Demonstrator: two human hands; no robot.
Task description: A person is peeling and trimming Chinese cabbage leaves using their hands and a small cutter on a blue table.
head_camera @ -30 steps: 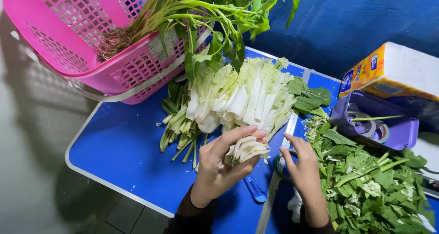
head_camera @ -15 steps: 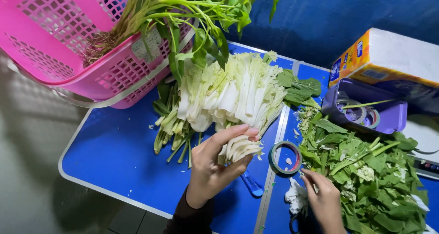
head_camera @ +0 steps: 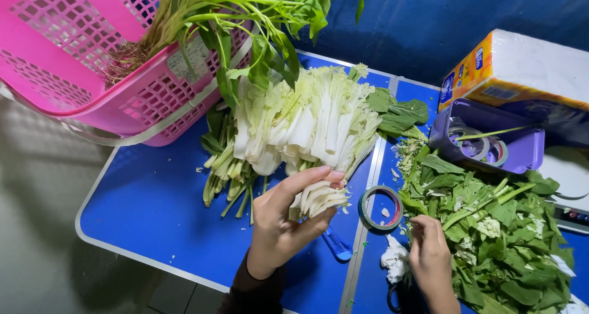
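Right hand (head_camera: 431,259) has dropped beside the tape roll (head_camera: 380,208), fingers curled — left hand (head_camera: 288,225) fingers pinching the stalk bundle (head_camera: 319,197).

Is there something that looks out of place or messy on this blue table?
Yes. A tape roll lies flat among the food, between the white-stemmed greens and the heap of cut leaves. Small green scraps are scattered over the blue table near it.

blue folding table (head_camera: 153,222) – grey floor (head_camera: 37,228), dark blue backdrop (head_camera: 429,19)
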